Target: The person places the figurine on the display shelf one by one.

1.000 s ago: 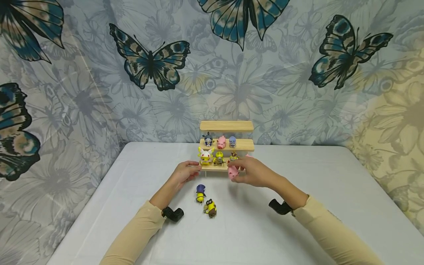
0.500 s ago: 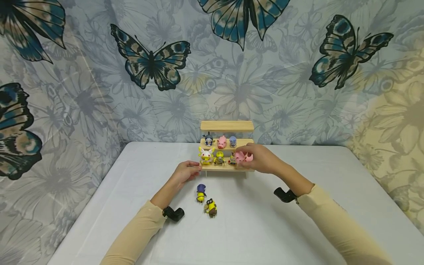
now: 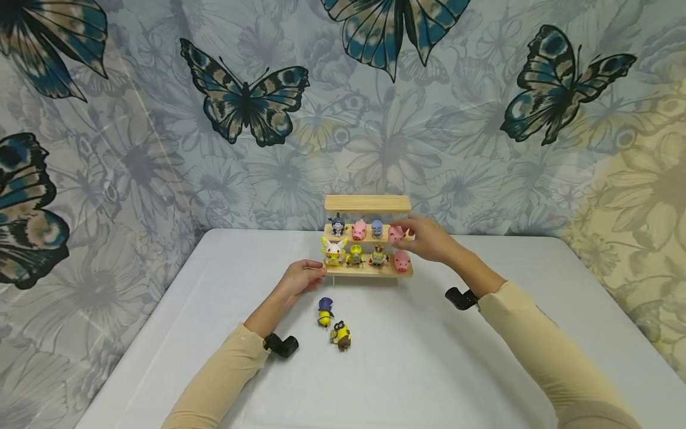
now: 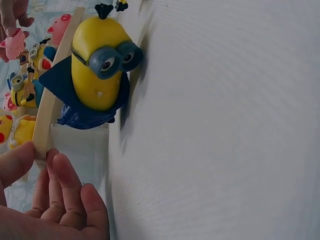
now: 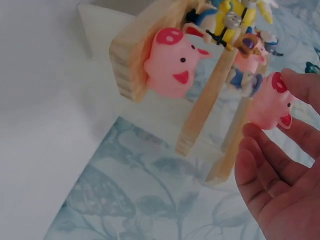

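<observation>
A small wooden tiered shelf [image 3: 370, 273] bears toy figures on its two lower boards. My left hand [image 3: 300, 279] pinches the bottom board's left end between thumb and fingers. At the right end of the middle board, my right hand [image 3: 433, 239] grips a pink pig figure [image 5: 270, 102], beside a small blue figure [image 3: 377, 229]. Another pink pig [image 3: 402, 261] stands at the bottom board's right end. Along that board are a white-headed yellow figure [image 3: 333, 252] and two minion figures. A dark figure [image 3: 337, 226] and a pink pig [image 3: 359, 230] stand on the middle board.
Two minion figures lie on the white table [image 3: 407, 357] before the shelf: one with a blue cape [image 3: 324, 312], one brown and yellow [image 3: 340, 336]. The top board [image 3: 367, 204] bears nothing. A butterfly-patterned cloth [image 3: 455, 179] hangs behind.
My right hand has carried the pink pig up from in front of the bottom board to the middle board's right end, uncovering the lower pig. The left hand keeps its hold.
</observation>
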`<state>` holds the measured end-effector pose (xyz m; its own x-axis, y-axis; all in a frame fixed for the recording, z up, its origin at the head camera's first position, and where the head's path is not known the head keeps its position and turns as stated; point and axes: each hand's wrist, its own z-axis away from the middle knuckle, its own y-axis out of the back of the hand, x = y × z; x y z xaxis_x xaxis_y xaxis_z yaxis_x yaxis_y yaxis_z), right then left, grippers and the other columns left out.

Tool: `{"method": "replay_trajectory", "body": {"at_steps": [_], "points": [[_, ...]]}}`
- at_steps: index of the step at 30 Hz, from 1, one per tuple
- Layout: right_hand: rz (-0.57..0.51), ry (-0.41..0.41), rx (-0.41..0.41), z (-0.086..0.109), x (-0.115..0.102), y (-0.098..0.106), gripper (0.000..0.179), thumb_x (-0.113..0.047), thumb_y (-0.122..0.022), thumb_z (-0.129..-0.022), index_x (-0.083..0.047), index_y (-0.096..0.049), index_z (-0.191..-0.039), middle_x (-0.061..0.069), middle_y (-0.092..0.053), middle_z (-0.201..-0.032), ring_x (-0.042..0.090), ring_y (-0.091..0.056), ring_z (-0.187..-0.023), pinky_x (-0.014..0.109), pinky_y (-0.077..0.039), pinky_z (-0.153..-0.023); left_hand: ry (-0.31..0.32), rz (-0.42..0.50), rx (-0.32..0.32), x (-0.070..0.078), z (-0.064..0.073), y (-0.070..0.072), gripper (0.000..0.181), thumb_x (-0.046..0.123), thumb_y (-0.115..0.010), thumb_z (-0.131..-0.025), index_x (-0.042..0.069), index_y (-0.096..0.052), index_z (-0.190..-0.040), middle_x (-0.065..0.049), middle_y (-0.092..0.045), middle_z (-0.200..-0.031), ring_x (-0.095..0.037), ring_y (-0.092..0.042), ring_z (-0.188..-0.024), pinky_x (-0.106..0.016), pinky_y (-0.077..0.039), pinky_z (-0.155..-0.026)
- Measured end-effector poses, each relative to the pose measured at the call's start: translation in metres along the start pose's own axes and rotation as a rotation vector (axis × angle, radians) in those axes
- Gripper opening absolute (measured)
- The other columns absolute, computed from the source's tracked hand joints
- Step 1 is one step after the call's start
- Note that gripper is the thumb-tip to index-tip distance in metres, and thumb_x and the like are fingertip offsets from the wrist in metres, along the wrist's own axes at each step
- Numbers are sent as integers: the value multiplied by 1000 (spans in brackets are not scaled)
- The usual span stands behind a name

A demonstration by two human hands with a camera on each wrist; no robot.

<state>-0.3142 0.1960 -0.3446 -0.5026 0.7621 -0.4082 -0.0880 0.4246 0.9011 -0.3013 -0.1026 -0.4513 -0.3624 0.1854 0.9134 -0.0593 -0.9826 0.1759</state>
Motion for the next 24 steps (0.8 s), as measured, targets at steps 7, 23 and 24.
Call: {"method": "replay_trajectory", "body": {"at_steps": [7, 23, 24], "points": [[12, -12, -7, -7, 9, -1, 46, -22, -66, -93, -2, -56, -134, 23, -61, -116, 33, -60, -97, 47, -50, -80, 4, 8, -5, -2, 0, -1, 29, 20, -70, -90, 9, -64, -117, 0, -72, -90, -8, -63, -75, -23, -47, -66], [53, -65, -9, -21, 23, -11, 51, -25, -63, -94, -1, -53, -137, 25, -60, -123, 37, -60, -107, 50, -50, -86, -6, -3, -1, -2, -1, 2, 31, 21, -71, -89, 10, -64, -117, 0, -73, -93, -9, -65, -78, -23, -48, -66], [58, -68, -12, -21, 23, -11, 52, -27, -63, -94, -1, -52, -138, 26, -60, -124, 38, -60, -109, 51, -50, -88, -6, -4, -1, -2, -1, 2, 31, 22, -71, -89, 10, -64, -117, 0, -73, -94, -9, -65, -78, -23, -48, -67]]}}
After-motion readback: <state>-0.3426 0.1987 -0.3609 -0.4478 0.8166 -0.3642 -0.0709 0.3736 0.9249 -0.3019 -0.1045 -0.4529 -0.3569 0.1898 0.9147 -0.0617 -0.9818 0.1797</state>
